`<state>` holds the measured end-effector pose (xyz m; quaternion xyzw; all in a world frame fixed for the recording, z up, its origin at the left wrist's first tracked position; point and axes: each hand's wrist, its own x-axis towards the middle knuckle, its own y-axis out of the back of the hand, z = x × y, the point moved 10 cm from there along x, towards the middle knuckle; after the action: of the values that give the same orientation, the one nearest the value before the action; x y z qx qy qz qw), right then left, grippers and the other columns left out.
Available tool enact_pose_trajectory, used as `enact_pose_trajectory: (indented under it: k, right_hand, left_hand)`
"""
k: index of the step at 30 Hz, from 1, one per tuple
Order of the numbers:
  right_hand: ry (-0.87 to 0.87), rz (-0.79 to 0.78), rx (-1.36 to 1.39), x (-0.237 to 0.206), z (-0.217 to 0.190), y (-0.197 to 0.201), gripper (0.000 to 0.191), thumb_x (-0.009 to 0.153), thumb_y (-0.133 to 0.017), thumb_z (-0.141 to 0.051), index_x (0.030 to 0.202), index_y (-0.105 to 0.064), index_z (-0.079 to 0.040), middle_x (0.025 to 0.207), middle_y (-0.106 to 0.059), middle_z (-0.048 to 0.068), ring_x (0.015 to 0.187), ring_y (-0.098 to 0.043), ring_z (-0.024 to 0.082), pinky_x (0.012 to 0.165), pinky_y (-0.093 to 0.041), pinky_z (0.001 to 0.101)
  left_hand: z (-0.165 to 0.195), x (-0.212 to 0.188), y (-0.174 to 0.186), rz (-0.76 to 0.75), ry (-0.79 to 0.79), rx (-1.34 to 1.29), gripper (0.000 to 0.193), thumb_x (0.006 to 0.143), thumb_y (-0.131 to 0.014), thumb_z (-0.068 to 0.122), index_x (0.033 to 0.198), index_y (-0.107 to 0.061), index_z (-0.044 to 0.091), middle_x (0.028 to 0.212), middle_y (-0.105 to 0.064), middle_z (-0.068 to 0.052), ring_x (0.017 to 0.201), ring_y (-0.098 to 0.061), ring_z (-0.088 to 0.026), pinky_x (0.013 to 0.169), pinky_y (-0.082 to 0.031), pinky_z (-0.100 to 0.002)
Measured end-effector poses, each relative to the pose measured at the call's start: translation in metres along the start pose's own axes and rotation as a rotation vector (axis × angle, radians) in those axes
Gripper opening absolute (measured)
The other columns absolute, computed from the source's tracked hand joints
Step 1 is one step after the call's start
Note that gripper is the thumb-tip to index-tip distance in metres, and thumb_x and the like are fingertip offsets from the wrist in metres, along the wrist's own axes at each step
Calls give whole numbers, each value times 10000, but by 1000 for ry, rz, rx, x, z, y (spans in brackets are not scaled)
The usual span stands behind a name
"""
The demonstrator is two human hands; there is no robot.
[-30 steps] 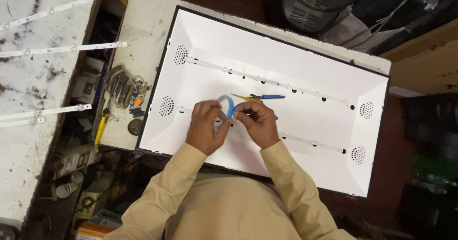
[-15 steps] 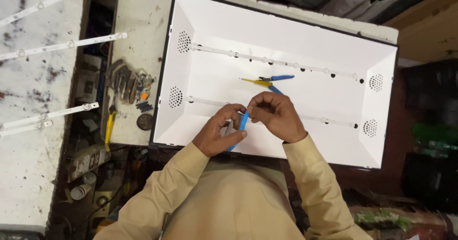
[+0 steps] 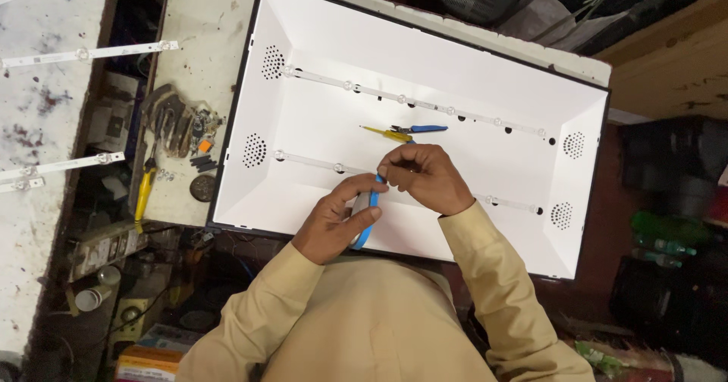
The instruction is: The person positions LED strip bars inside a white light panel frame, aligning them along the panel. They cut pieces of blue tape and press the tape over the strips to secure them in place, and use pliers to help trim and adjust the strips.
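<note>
Lowered since before, left hand point(image 3: 334, 221) grips blue tape roll point(image 3: 367, 219); right hand point(image 3: 426, 177) pinches its end.

Even overhead light falls brightest on the shallow white rectangular metal panel tray point(image 3: 470, 71), which nears overexposure without hard glare. Shadows under the hands are soft. The dark cluttered surroundings at the edges sink into murk; focus is fairly sharp.

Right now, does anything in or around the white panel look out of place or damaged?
Nothing looks damaged. Two small tools, one yellow and one blue, lie loose inside the white panel between its light strips, near the right hand.
</note>
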<state>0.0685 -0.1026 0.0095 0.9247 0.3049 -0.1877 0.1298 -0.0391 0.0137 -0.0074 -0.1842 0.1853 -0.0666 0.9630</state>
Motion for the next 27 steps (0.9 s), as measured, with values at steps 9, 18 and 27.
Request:
enact_pose_trajectory:
  k: [9,18,27]
  right_hand:
    - [343,230,-1009,28,16,51,861,618,-914,-253,1353,-562,26,1345,-574,231,1232,-541,400,978,-428,526]
    - [253,256,-784,32,24,77,432,786,-685,-89,1209,-666,-3,1107,-645,214,988,-629,347,863,-538,413]
    - [346,-231,-483,-10,-54,-1,235,897,-718,-112,1112,-723,-19,922,-731,131,789,-700,255,691,-549,366]
  left_hand:
    - [24,16,10,69,-8,72,592,829,-790,84,1387,-597,133,1480,-509,-34,1421,-442,-216,1102,-433,-498]
    - [60,28,16,30,-155,212,647,934,-705,103,1531,-468,182,1649,-353,-92,1531,-368,-290,1135,-459,-519]
    - [73,19,18,-49,-145,338,686,914,-722,110,1543,-457,186,1646,-387,-119,1529,-389,-288,1130,-443,-476]
